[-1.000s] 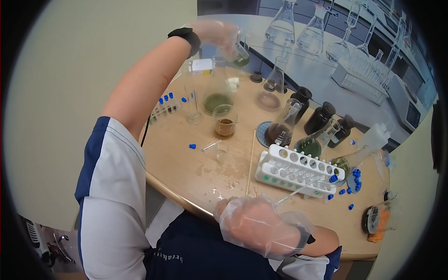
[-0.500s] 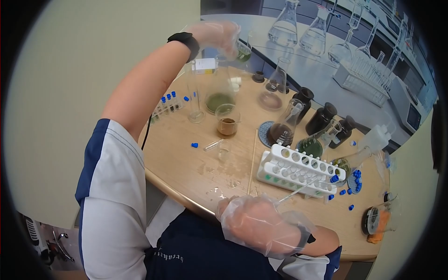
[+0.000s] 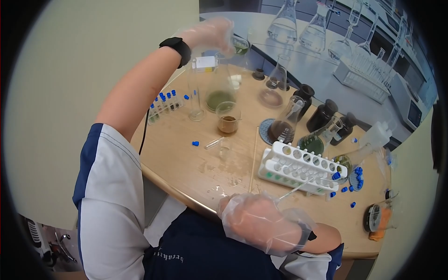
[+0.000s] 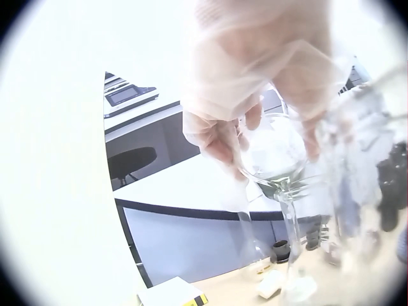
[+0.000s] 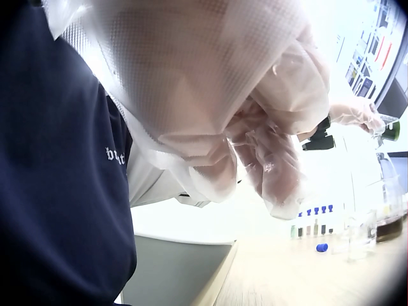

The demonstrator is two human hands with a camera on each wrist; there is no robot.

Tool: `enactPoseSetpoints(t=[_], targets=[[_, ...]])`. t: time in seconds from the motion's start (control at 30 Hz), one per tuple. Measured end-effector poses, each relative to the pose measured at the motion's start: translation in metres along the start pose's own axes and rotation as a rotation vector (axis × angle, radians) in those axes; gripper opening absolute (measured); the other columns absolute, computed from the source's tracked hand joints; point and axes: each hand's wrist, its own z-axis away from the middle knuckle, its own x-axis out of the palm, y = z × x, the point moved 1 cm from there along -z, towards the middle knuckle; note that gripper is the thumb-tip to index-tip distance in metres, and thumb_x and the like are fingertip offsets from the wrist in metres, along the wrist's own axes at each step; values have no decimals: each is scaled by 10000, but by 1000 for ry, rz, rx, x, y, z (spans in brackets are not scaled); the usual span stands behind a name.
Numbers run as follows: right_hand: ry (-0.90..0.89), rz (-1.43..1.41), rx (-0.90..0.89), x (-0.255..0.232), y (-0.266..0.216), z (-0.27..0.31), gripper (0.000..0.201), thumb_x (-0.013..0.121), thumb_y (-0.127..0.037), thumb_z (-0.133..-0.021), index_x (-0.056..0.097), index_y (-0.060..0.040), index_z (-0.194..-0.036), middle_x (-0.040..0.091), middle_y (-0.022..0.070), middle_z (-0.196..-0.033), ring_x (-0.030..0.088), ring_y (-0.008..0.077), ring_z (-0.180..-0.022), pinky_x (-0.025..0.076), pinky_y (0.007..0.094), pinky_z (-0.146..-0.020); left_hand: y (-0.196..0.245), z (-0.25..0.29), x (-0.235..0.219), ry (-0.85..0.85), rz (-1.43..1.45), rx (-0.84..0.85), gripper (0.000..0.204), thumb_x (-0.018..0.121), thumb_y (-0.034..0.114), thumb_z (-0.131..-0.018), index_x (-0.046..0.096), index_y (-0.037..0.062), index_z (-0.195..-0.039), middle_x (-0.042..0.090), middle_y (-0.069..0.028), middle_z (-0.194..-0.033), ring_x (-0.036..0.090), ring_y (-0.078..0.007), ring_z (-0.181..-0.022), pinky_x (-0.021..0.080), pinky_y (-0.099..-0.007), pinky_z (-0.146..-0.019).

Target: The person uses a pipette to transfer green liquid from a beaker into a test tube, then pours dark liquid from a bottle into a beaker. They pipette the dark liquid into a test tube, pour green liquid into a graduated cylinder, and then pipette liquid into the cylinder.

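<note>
At the far side of the table my gloved left hand (image 3: 207,36) grips a small glass beaker (image 3: 241,45) with green liquid in it. The beaker is tilted and held well above the tabletop. In the left wrist view, fingers curl round the beaker (image 4: 274,153) and a glass neck overlaps its lower edge. A conical flask (image 3: 219,99) with green liquid stands below that hand. My gloved right hand (image 3: 254,219) is at the table's front edge, its fingers loosely bent with nothing visible between them. A thin clear rod (image 3: 298,189) runs from beside it towards the white test tube rack (image 3: 303,168).
A beaker of brown liquid (image 3: 228,122) and a tall glass cylinder (image 3: 196,93) stand left of centre. Flasks and dark bottles (image 3: 322,114) line the back right. Blue caps (image 3: 358,177) lie on the right; capped vials (image 3: 163,105) stand at left.
My left hand has drawn slightly left and up with the beaker, which has tilted further. My right hand has hardly moved.
</note>
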Motion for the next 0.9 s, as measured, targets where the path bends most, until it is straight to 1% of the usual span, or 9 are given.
enactPoseSetpoints(t=[0.07, 0.17, 0.27, 0.37, 0.47, 0.67, 0.77, 0.87, 0.9], targets=[[-7, 0, 3, -1, -1, 0, 86, 556, -71, -687, 510, -20, -738, 512, 99, -571, 582, 241, -496, 441, 371, -409, 5, 5, -4, 5, 1, -12, 419, 798, 244, -646, 572, -33, -865, 603, -175, -785, 593, -310, -756, 472, -355, -691], [-8, -9, -5, 0, 0, 0, 97, 564, -74, -679, 514, -21, -743, 523, 100, -580, 588, 245, -506, 446, 370, -415, 12, 7, -8, -26, -25, -82, 449, 806, 265, -649, 569, -31, -889, 600, -175, -820, 592, -315, -801, 470, -355, -712], [-4, -9, -1, 2, 0, 0, 113, 576, -77, -668, 516, -22, -747, 528, 100, -586, 594, 247, -517, 448, 364, -416, 15, 14, -11, 1, -28, -55, 476, 811, 283, -650, 566, -20, -925, 600, -172, -862, 590, -316, -849, 470, -350, -742], [2, -55, -10, 7, 2, 0, 130, 584, -82, -661, 519, -19, -755, 530, 103, -591, 597, 246, -524, 451, 361, -418, 11, 12, -5, 54, -62, -27, 500, 812, 300, -647, 563, -13, -946, 601, -170, -880, 590, -316, -870, 473, -347, -763], [-9, -35, 6, 4, 0, -1, 138, 588, -83, -661, 521, -15, -760, 532, 104, -596, 597, 247, -523, 456, 362, -422, 8, 11, -3, 53, -56, 3, 515, 813, 317, -643, 564, -18, -946, 605, -175, -883, 591, -315, -872, 475, -349, -775], [-21, -71, -10, 4, 2, -1, 129, 579, -74, -666, 524, -9, -763, 534, 110, -596, 603, 251, -529, 465, 359, -427, 7, 9, -1, 64, -118, 5, 518, 808, 347, -630, 574, -26, -904, 605, -192, -877, 592, -319, -867, 478, -353, -772], [8, -100, -41, 3, 3, -1, 122, 568, -69, -673, 526, -5, -768, 537, 117, -598, 605, 258, -533, 467, 357, -428, 6, 11, 2, 127, -88, 19, 524, 800, 360, -619, 573, -27, -888, 608, -194, -868, 593, -320, -870, 480, -354, -772], [20, -103, -65, 3, 5, 0, 114, 562, -67, -676, 518, -2, -759, 534, 120, -596, 601, 263, -528, 467, 358, -429, 6, 11, 7, 247, -114, 20, 463, 754, 324, -619, 602, -42, -858, 613, -231, -887, 595, -356, -881, 482, -378, -773], [11, -93, -60, 4, 5, 0, 112, 562, -67, -676, 515, -1, -754, 532, 121, -595, 599, 264, -527, 466, 359, -429, 6, 11, 7, 225, -96, 0, 463, 750, 328, -616, 603, -42, -854, 612, -230, -886, 594, -354, -877, 482, -379, -771]])
